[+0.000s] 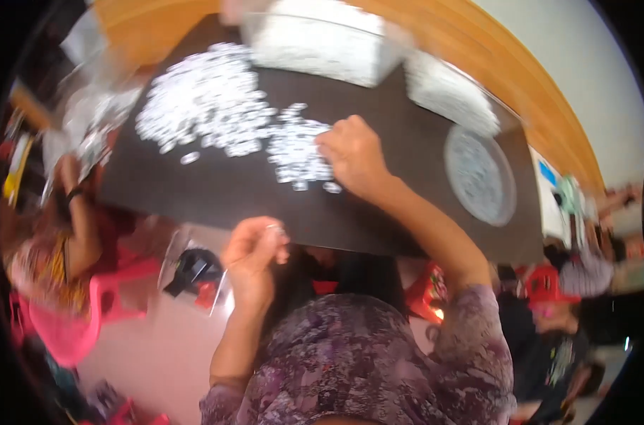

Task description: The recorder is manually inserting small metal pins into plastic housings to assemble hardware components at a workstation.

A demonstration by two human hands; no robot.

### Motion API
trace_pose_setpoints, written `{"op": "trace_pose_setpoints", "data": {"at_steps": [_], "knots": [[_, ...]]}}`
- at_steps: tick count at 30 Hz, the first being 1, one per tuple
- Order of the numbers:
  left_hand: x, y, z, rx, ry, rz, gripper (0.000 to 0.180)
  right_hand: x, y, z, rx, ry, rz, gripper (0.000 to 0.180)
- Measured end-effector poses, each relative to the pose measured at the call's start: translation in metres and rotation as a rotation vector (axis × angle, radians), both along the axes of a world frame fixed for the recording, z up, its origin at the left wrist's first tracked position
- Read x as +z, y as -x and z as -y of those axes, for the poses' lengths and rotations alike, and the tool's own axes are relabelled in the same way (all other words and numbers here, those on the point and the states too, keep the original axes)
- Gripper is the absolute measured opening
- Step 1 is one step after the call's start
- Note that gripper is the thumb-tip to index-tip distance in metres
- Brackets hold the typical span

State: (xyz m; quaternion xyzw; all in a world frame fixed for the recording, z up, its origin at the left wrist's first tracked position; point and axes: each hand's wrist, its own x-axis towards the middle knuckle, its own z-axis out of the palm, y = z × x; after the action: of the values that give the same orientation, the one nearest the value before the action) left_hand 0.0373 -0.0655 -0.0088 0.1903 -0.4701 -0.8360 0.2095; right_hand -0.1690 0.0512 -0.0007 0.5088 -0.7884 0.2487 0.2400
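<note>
A heap of small white pieces (215, 106) lies spread over a dark board (407, 142). My right hand (351, 156) rests on the board at the heap's right edge, fingers curled down among the pieces. My left hand (254, 258) hovers below the board's near edge, fingers pinched together; something small and pale shows at the fingertips, too blurred to name. A clear plastic bag (194, 273) with dark contents hangs beside the left hand.
A round grey dish (480, 176) sits on the board's right part. White trays (322, 39) stand at the far side. Another person in pink sits at the left (59, 276); others sit at the right (577, 276).
</note>
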Motion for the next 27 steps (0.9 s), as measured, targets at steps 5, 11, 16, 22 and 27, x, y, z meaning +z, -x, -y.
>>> {"op": "trace_pose_setpoints", "data": {"at_steps": [5,11,16,22,27], "knots": [[0.008,0.011,-0.018,-0.141,0.024,-0.055,0.011,0.022,-0.016,-0.090,-0.180,0.030,0.021,0.007],[0.009,0.028,-0.048,-0.277,0.035,-0.026,0.015,0.042,0.016,-0.223,-0.752,0.052,0.270,0.011],[0.012,0.037,-0.070,-0.356,0.085,0.001,0.015,0.031,0.036,-0.243,-0.664,-0.117,0.233,0.018],[0.009,0.041,-0.077,-0.375,0.124,0.035,0.012,0.014,0.054,-0.240,-0.547,-0.370,0.081,0.003],[0.011,0.045,-0.078,-0.393,0.118,0.065,0.011,0.008,0.056,-0.255,-0.527,-0.435,0.078,0.004]]}}
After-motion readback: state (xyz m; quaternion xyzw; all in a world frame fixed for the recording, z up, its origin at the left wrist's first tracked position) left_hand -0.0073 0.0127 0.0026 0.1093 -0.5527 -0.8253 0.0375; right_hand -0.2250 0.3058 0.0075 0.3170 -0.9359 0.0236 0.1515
